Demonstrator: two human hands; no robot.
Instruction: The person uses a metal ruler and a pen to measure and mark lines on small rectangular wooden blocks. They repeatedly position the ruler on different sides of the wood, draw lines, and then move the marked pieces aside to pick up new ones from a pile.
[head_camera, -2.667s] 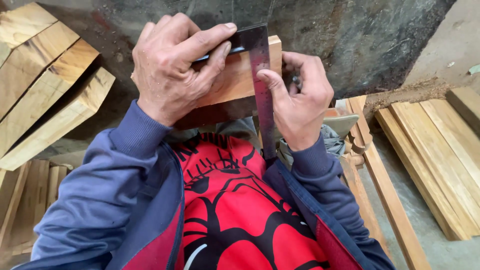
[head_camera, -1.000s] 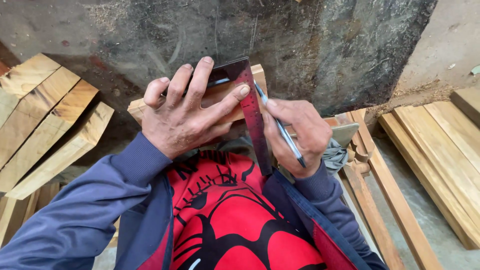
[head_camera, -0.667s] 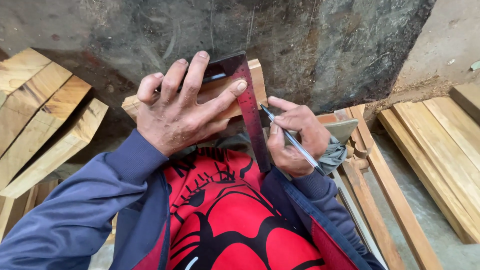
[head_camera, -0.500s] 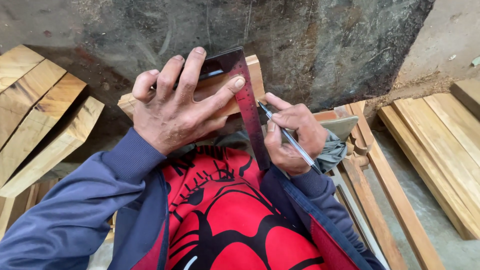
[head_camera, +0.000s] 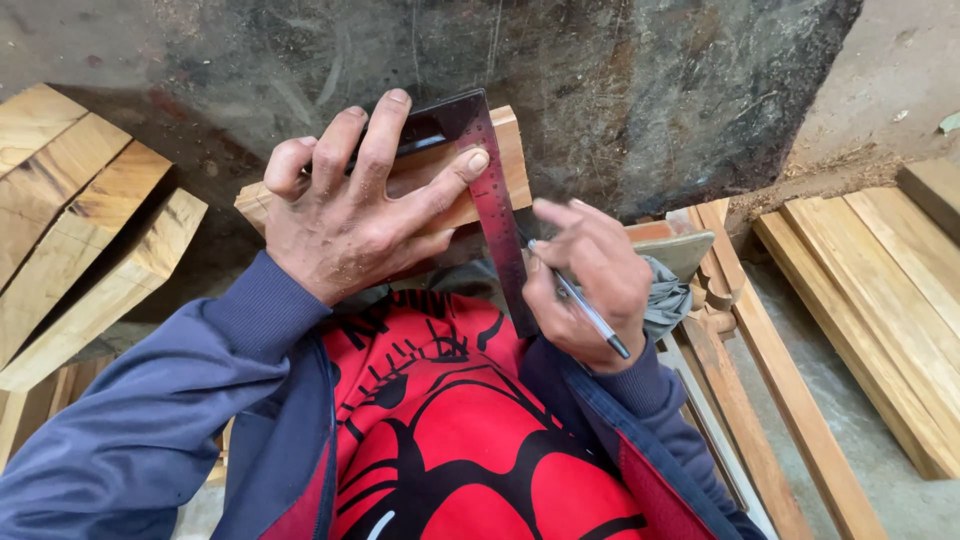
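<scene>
Wooden block lies under the left hand, its pale end showing just past the thumb tip. Metal try square sits on the block: the dark stock runs under the left fingers along the block's far edge, and the ruled blade comes down toward the body, between the two hands. Left hand is spread flat, fingers apart, pressing square and block together; the thumb rests against the blade's left edge.

Right hand is just right of the blade, closed around a pen. The pen tip is at the blade's right edge, below the block's near edge; the barrel slants back over the hand toward the wrist. Whether the tip touches wood cannot be told.

Both forearms are in blue sleeves, bent inward over a red printed shirt.

No containers seen. Left of the left hand: stacked wooden offcuts. Right of the right hand: long planks on the floor. Beyond both hands: a dark scuffed surface.
</scene>
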